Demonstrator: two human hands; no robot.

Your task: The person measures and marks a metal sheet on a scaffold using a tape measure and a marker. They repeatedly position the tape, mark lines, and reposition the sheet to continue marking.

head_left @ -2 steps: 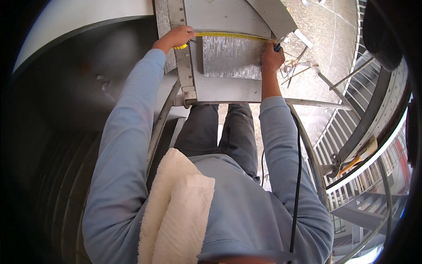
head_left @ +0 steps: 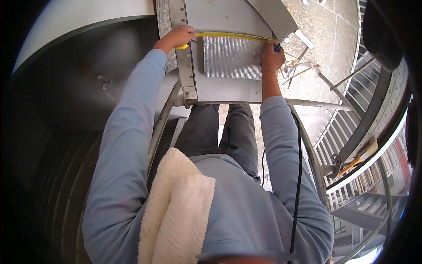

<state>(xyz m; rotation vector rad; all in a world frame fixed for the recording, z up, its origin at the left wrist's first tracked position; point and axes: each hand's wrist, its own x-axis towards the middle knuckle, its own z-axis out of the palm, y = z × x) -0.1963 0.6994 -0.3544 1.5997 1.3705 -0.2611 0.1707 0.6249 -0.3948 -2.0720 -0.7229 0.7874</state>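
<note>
A yellow tape measure [head_left: 233,34] is stretched from left to right along the far edge of a silver, ribbed foil sheet [head_left: 232,57]. My left hand [head_left: 176,37] is closed round its left part, where a bit of yellow shows below the fingers. Over at the sheet's right edge, my right hand [head_left: 272,60] is closed on a small dark blue tool [head_left: 277,47], whose kind I cannot make out. The tape's right end reaches the fingers there. Underneath the sheet lies a pale grey board [head_left: 228,90].
A riveted metal strip [head_left: 186,66] runs along the board's left side, and a metal rail [head_left: 316,104] crosses at its near edge. Another grey panel [head_left: 274,17] lies at the far right. Scraps and thin bars litter the floor beyond. A brush [head_left: 358,157] is at the right.
</note>
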